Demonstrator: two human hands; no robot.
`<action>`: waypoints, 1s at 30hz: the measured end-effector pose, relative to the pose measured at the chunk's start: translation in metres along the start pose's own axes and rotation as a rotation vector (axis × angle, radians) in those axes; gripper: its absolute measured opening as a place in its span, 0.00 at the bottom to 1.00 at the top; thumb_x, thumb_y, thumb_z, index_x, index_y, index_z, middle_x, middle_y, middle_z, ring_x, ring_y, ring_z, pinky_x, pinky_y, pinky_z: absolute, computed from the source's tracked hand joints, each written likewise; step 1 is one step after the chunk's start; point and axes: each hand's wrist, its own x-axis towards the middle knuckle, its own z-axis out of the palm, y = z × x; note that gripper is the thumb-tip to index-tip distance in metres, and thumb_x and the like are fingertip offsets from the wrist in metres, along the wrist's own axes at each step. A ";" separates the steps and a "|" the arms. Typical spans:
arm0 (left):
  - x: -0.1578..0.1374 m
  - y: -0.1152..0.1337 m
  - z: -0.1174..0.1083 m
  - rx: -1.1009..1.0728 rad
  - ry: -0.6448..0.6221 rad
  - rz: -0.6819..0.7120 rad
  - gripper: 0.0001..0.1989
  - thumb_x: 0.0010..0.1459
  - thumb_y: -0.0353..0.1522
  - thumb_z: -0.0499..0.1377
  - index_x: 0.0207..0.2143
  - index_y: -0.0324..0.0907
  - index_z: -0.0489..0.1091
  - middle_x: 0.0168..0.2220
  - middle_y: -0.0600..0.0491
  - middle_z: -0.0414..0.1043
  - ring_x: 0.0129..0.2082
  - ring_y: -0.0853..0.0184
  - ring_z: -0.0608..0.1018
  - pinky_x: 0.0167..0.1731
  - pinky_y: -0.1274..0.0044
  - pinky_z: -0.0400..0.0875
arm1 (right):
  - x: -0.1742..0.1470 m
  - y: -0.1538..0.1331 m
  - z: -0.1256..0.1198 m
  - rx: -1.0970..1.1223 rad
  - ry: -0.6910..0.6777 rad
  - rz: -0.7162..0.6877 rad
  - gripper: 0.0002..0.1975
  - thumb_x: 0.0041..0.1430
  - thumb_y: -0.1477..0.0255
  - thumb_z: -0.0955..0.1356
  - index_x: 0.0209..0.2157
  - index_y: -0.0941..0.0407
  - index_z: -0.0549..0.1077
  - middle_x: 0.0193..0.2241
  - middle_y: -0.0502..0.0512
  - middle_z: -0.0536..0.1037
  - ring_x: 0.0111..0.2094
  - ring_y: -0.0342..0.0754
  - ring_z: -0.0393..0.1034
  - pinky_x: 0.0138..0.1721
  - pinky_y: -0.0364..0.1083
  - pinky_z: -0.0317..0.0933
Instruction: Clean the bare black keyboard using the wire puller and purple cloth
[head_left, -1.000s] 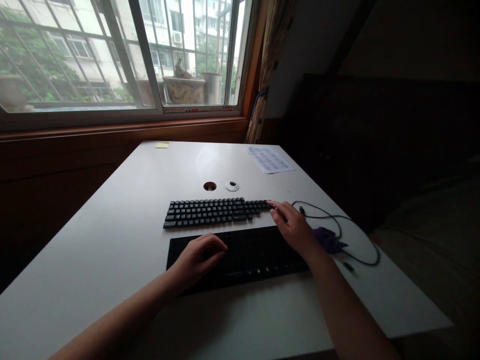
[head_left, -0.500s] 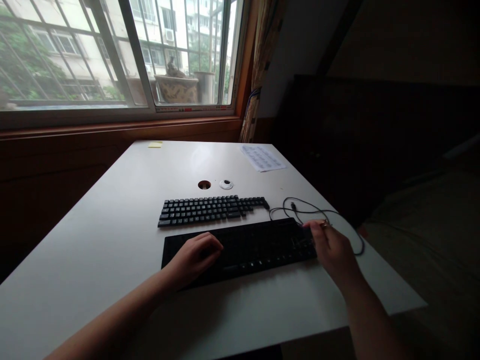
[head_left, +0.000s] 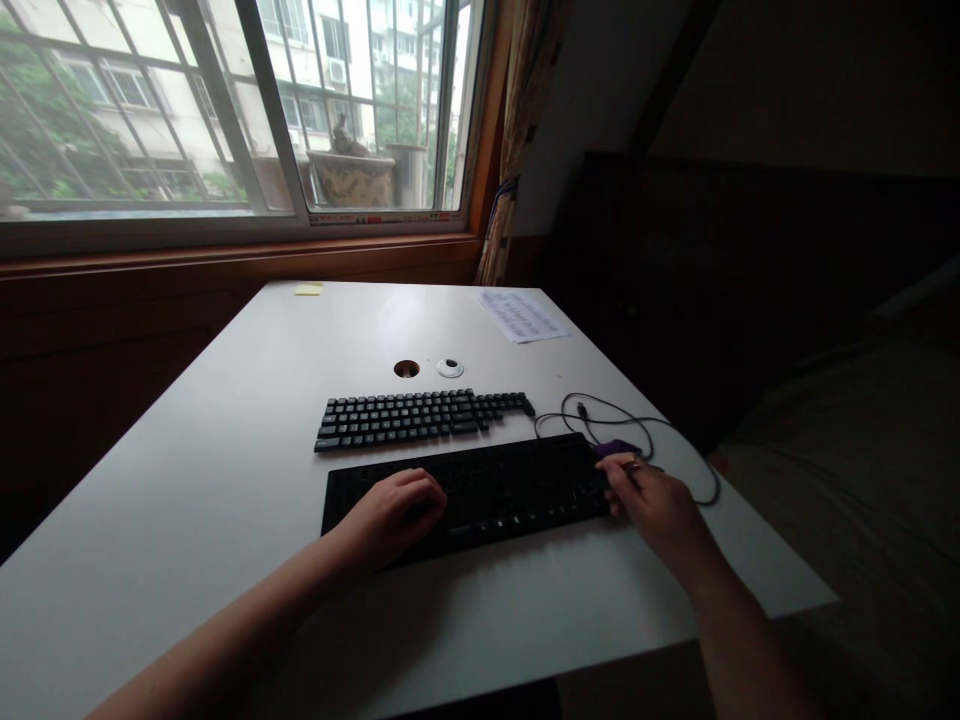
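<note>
A black keyboard (head_left: 517, 480) lies slightly slanted on the white table, most of its surface dark and without visible keycaps. My left hand (head_left: 405, 505) rests over its left part with curled fingers; whatever they may hold is hidden. My right hand (head_left: 649, 495) is at the keyboard's right end, thumb and fingers pinched together. A small shiny bit shows at these fingers, too small to name. Just beyond them lies a purple item (head_left: 618, 449), partly covered by the hand. Loose black keycaps (head_left: 405, 418) stand in neat rows behind the keyboard.
A black cable (head_left: 637, 412) with a plug (head_left: 582, 410) loops near the table's right edge. Farther back are a round cable hole (head_left: 406, 369), its white cover (head_left: 450, 368), printed papers (head_left: 525, 315) and a yellow note pad (head_left: 308, 289). A barred window stands behind the table (head_left: 187, 440).
My right hand has shifted a little left and down, and the purple item now shows beyond it. My left hand stays nearly in place. The whole view has moved slightly.
</note>
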 end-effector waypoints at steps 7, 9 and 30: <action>0.000 -0.001 0.000 0.026 -0.004 0.002 0.06 0.62 0.27 0.56 0.39 0.41 0.73 0.39 0.49 0.75 0.38 0.66 0.77 0.40 0.76 0.73 | 0.006 0.018 0.006 0.242 0.035 0.177 0.23 0.63 0.51 0.61 0.39 0.55 0.73 0.20 0.51 0.76 0.19 0.47 0.73 0.20 0.43 0.65; 0.000 -0.001 0.000 0.031 -0.004 0.000 0.06 0.62 0.27 0.56 0.39 0.41 0.73 0.39 0.49 0.75 0.38 0.66 0.77 0.39 0.76 0.73 | 0.008 0.024 0.008 0.263 0.022 0.193 0.23 0.63 0.50 0.61 0.39 0.56 0.73 0.20 0.51 0.76 0.19 0.47 0.72 0.20 0.43 0.65; -0.001 0.001 -0.001 0.012 0.017 -0.044 0.08 0.60 0.26 0.57 0.42 0.41 0.72 0.40 0.49 0.74 0.39 0.65 0.77 0.39 0.75 0.73 | 0.004 -0.046 0.022 0.571 0.096 0.094 0.18 0.64 0.53 0.64 0.38 0.54 0.73 0.20 0.47 0.73 0.19 0.42 0.69 0.23 0.40 0.63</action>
